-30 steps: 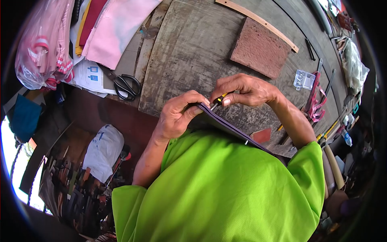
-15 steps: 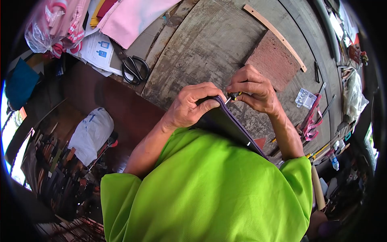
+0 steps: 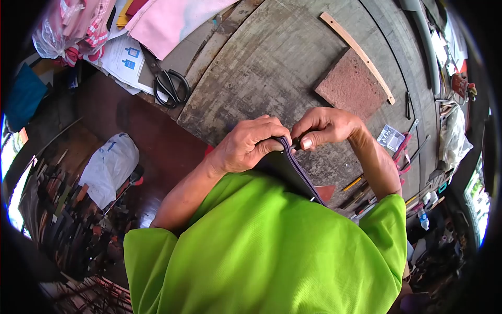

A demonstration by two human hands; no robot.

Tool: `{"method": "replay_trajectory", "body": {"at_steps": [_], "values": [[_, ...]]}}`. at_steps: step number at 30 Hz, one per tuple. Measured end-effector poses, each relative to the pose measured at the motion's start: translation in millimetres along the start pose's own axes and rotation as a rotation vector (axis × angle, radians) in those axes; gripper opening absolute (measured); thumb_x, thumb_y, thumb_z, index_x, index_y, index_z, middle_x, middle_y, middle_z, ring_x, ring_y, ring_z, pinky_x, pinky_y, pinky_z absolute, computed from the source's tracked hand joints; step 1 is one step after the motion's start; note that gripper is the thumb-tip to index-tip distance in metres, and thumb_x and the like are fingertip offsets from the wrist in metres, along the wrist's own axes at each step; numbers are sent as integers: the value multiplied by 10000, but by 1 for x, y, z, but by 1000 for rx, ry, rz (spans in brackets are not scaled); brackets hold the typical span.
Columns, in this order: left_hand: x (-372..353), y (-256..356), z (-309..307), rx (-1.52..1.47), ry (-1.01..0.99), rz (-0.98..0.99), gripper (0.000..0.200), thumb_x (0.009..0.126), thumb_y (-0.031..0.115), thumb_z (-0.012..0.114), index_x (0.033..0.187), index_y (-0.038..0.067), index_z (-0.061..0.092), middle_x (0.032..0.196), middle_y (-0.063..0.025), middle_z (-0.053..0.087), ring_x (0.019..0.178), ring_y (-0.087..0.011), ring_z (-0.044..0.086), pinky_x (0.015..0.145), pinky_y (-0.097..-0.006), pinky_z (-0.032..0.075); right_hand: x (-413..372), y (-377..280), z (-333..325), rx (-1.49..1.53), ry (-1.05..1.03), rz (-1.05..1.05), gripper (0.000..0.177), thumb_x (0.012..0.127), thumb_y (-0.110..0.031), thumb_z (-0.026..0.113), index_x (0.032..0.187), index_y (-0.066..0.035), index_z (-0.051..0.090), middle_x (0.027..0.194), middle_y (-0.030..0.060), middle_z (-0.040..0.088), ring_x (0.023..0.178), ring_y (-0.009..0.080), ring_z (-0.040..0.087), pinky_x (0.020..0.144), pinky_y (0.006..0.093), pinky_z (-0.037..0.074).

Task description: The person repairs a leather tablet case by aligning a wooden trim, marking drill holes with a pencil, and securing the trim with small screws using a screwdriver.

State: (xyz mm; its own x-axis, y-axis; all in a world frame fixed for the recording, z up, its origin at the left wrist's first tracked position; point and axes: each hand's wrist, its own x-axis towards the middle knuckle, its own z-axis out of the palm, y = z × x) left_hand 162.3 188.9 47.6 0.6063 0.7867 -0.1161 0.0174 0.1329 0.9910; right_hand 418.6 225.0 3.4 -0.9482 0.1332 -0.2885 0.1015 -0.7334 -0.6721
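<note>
My left hand [image 3: 253, 142] is closed on the upper corner of a dark, flat, layered piece with purple edges [image 3: 300, 175]. Its thumb lies on the near face, with the fingers over the back. The piece leans against the green shirt, and small pale metal bits show along its edge. Just across that edge, my right hand [image 3: 330, 128] is closed with thumb and fingers around a small screwdriver [image 3: 296, 143]. Only a bit of its dark handle shows; the tip is hidden at the edge of the piece.
A reddish stone slab [image 3: 351, 83] lies on the worn table [image 3: 251, 68] beside a curved wooden strip [image 3: 358, 57]. Black scissors [image 3: 171, 88] rest at the left edge near papers and pink material [image 3: 170, 26]. A clear plastic box [image 3: 390, 137] and a pencil [image 3: 352, 182] lie at right.
My right hand has turned, its thumb now facing up, and covers more of the screwdriver. The layered piece stands steeper, and the view has shifted slightly.
</note>
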Motion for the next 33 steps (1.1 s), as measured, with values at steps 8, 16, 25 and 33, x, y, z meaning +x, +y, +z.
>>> {"method": "replay_trajectory", "body": {"at_steps": [8, 16, 25, 33], "values": [[6, 1, 3, -8, -12, 29, 140, 932, 101, 702, 1048, 23, 694, 916, -96, 691, 844, -262, 654, 764, -370, 520, -4, 4, 37, -1201, 772, -732, 391, 693, -158, 794, 1079, -127, 746, 984, 3, 633, 922, 208, 614, 788, 395, 440], [4, 5, 7, 95, 7, 108, 143, 952, 130, 683, 1032, 12, 664, 903, -85, 681, 775, -260, 645, 728, -364, 509, -13, -14, 26, -907, 345, -485, 294, 924, -321, 714, 1045, -53, 708, 813, 61, 628, 728, 223, 610, 645, 384, 447], [-6, 14, 25, 118, -125, 99, 156, 1004, 173, 630, 1050, 24, 625, 903, -100, 658, 782, -260, 640, 706, -357, 495, -8, -10, 17, 110, -320, 129, 428, 1058, -398, 564, 1081, 9, 694, 674, 11, 563, 674, 114, 582, 638, 337, 490], [5, 11, 28, 172, -54, 71, 183, 1037, 176, 592, 1057, -6, 602, 933, -119, 622, 817, -234, 624, 744, -317, 504, -28, 33, 79, -1229, 1012, -693, 331, 822, -174, 684, 1137, -76, 706, 1077, 43, 662, 1054, 248, 618, 925, 449, 470]]}}
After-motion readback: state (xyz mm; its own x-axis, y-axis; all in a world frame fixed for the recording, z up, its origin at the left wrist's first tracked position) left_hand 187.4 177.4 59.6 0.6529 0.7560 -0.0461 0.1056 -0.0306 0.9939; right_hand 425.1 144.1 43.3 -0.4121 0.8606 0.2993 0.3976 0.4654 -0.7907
